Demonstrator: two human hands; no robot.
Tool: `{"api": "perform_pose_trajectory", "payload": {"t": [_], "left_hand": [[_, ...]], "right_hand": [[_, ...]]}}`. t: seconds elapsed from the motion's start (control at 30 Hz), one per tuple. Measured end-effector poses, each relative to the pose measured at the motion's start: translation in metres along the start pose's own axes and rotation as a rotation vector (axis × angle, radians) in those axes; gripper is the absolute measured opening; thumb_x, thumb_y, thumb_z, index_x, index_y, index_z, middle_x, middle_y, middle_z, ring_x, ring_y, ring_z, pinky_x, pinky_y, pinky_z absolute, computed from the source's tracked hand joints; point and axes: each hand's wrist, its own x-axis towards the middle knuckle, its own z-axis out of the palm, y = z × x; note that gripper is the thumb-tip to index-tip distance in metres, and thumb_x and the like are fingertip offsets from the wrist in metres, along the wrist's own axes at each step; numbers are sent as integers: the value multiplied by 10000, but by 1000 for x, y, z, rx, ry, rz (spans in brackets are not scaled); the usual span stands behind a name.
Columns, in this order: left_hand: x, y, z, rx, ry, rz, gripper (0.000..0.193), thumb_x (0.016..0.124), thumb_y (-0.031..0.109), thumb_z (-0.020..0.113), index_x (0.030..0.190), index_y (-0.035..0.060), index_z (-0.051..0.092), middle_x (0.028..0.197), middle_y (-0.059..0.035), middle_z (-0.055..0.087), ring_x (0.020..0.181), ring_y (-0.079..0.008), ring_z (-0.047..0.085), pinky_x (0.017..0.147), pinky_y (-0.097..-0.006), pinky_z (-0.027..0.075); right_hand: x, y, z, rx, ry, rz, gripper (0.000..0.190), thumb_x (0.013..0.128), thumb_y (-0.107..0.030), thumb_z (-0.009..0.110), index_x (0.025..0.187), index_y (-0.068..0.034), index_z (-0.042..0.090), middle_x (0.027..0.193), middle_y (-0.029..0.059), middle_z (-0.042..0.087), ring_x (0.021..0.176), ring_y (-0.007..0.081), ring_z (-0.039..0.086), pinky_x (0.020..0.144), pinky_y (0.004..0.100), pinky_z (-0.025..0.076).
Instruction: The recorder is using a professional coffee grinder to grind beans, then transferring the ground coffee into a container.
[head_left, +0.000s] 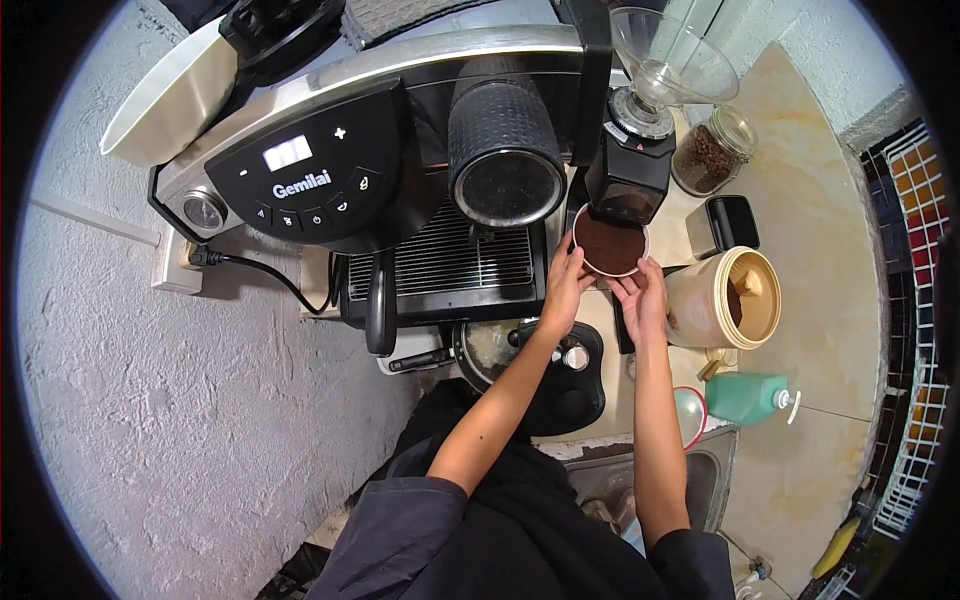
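Both my hands hold a round white-rimmed container (611, 241) filled nearly to the rim with dark brown ground coffee. My left hand (564, 289) grips its left side, thumb near the rim. On the right and underneath, my right hand (640, 298) supports it. The container's far edge sits beneath the front of a black coffee grinder (634, 176), which hides part of that rim. A clear funnel-shaped hopper (675, 64) tops the grinder. Close beside my right hand, an open cream-coloured canister (694, 296) lies tilted towards me, with a scoop and some dark grounds inside.
A Gemilai espresso machine (300, 172) stands left, its portafilter handle (381, 307) jutting forward. A tamper (575, 357) rests on a black mat (566, 412). Right are a jar of coffee beans (709, 154), a black-lidded container (731, 225) and a green pump bottle (746, 397). A sink (709, 480) lies nearer me.
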Motion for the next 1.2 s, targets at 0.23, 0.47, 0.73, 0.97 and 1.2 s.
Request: {"api": "perform_pose_trajectory", "payload": {"t": [0.23,0.47,0.73,0.97,1.2], "left_hand": [[-2,6,0,38,-1,-3,441,929,233,369,1328,75,269,1212,-98,440,1040,-184,497,837,-316,441],[-5,-1,2,40,24,22,456,926,242,382,1335,81,260,1202,-99,447,1027,-190,504,826,-313,445],[-2,10,4,47,8,2,439,928,234,376,1333,101,272,1174,-78,461,968,-146,513,815,-293,442],[-11,-7,-2,20,28,8,449,923,196,379,1340,108,238,1146,-55,476,965,-123,504,811,-287,440],[-4,2,0,-8,6,44,458,920,217,378,1345,107,247,1129,-66,478,945,-134,508,790,-285,444]], "right_hand": [[-4,0,4,25,-2,8,377,817,-153,507,1140,-38,350,1044,123,493,946,245,541,783,401,486],[-5,3,6,68,-39,2,394,820,-130,506,1164,-37,339,1064,128,490,934,249,545,784,408,492],[-2,-3,8,4,17,-5,384,849,-179,497,1183,-60,348,1073,106,492,923,224,544,743,357,498],[-7,5,7,27,-7,-21,395,850,-157,487,1192,-43,326,1105,122,479,936,236,543,748,365,496],[-7,2,10,22,-1,-29,392,841,-146,496,1178,-43,324,1074,140,491,952,250,540,746,379,500]]}}
